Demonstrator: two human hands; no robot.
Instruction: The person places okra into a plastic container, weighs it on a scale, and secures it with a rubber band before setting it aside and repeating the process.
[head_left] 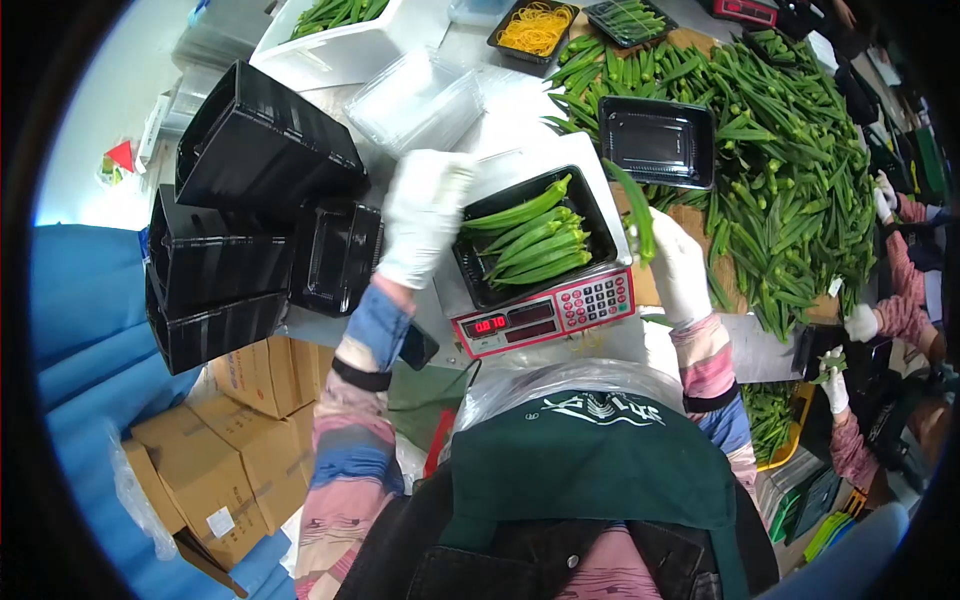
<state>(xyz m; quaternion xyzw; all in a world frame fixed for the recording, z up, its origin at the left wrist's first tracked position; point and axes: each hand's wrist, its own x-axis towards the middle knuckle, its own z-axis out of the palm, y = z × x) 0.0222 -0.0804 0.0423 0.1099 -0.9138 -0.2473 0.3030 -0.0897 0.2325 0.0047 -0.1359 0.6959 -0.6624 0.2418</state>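
Observation:
A digital scale [540, 315] with a red front stands before me, its red digits lit. On its plate rests a black plastic tray [470, 283] with several green okra pods [535, 240] lying side by side. My right hand [675, 265], in a white glove, pinches a single okra pod [636, 210] just right of the tray. My left hand [428, 215], gloved too, hovers at the tray's left edge; motion blur smears its fingers. Beyond the scale, another black tray [658, 143] lies against a large okra pile [770, 180].
Stacked black trays [270, 135] stand on the left, with clear plastic lids [415, 98] behind. At the back are a white foam box [350, 50] and a tray of yellow rubber bands [535, 28]. Cardboard boxes [205, 465] sit lower left. Other people's gloved hands [835, 380] are at right.

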